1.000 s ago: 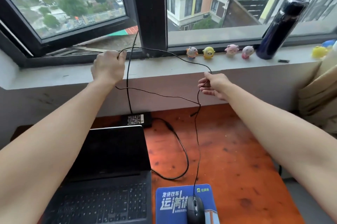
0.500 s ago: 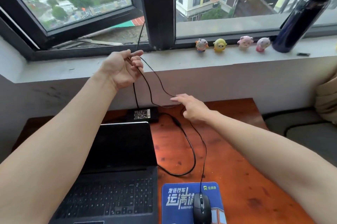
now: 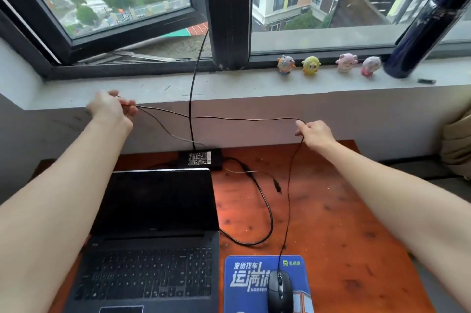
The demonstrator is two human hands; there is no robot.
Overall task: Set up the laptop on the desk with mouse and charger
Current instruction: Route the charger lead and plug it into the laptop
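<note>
An open dark laptop (image 3: pixel 153 231) sits on the left of the reddish wooden desk (image 3: pixel 344 223), its screen black. The black mouse (image 3: pixel 279 292) lies on a blue mouse pad (image 3: pixel 244 279). Its thin cable (image 3: pixel 229 118) runs up to my right hand (image 3: pixel 314 133), which pinches it, then stretches across to my left hand (image 3: pixel 110 109), which grips the other part near the sill. The black charger brick (image 3: pixel 201 159) rests behind the laptop. The charger's thicker cable (image 3: pixel 265 208) loops on the desk to the laptop's right side.
A second black cord (image 3: pixel 195 78) climbs from the charger brick over the grey window sill (image 3: pixel 242 88) and out of the open window. Several small toy figures (image 3: pixel 311 65) and a dark bottle (image 3: pixel 428 30) stand on the sill. A beige cushion (image 3: pixel 456 144) lies at right.
My hands have moved apart, pulling the mouse cable out into a long taut span. The left hand went left and down along the sill; the right hand swung right and rose off the desk.
</note>
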